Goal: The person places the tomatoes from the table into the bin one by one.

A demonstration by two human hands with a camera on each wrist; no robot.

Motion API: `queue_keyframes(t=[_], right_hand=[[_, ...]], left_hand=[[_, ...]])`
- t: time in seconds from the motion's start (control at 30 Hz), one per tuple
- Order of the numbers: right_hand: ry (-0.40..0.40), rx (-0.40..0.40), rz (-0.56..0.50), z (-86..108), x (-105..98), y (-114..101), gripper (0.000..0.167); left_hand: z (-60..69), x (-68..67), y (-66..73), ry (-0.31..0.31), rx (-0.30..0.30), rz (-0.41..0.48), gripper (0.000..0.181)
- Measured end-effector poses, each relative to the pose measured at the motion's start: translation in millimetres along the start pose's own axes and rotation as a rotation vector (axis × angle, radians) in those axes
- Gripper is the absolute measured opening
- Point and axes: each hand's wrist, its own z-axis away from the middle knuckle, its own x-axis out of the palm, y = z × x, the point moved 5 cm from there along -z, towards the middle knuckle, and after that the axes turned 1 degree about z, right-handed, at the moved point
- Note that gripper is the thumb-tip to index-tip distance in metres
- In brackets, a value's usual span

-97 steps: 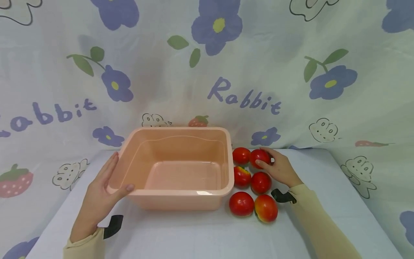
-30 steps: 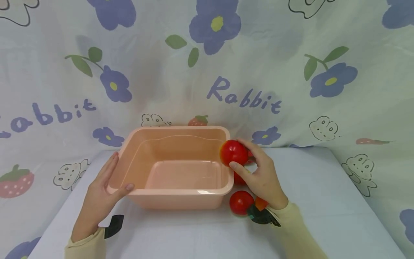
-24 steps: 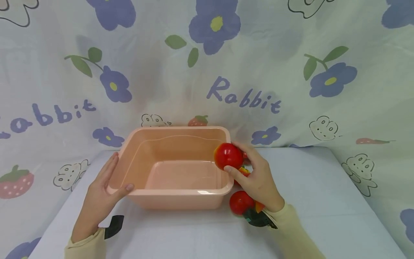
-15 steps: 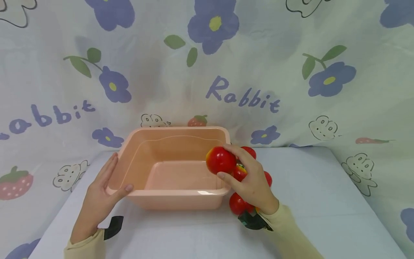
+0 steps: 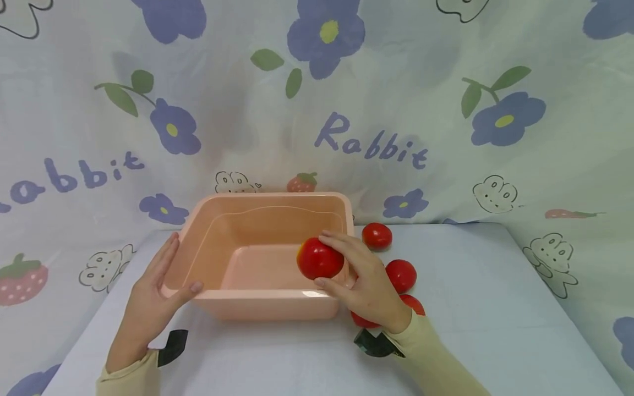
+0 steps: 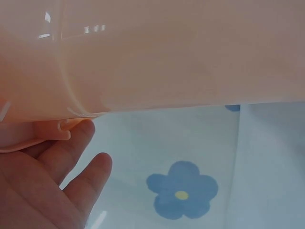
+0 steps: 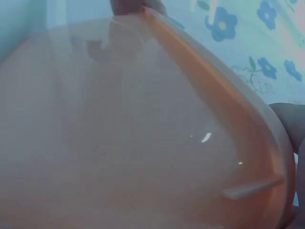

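Observation:
My right hand (image 5: 369, 280) grips a glossy red round fruit (image 5: 319, 258) with a yellow patch, above the inside of the pink plastic basin (image 5: 267, 305), at its right side. My left hand (image 5: 148, 302) holds the basin's left front corner, its thumb over the front rim and its fingers along the outside. In the left wrist view, fingertips (image 6: 86, 131) touch the underside of the basin's rim. The right wrist view is mostly filled by the basin wall (image 7: 119, 105); the fruit cannot be made out there.
Right of the basin lie several more red fruits, among them a back one (image 5: 376, 236) and a middle one (image 5: 401, 276); the right hand and forearm partly hide others. A white cloth covers the table (image 5: 495, 308). Behind hangs a flowered curtain (image 5: 238, 121).
My right hand has picked up a fruit from the back right of the group and carried it left, then lower, over the basin. The left hand and basin have stayed in place.

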Motion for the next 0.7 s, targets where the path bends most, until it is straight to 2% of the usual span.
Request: queue_keyframes(t=[0.47, 0.7], right_hand=[[-0.039, 0.024, 0.070, 3.5, 5.6, 3.1, 0.072], [-0.037, 0.000, 0.080, 3.4, 4.7, 4.0, 0.070]], left_hand=[[1.9, 1.0, -0.6, 0.006, 0.007, -0.002, 0.094], [1.7, 0.5, -2.1, 0.009, 0.012, -0.015, 0.093]])
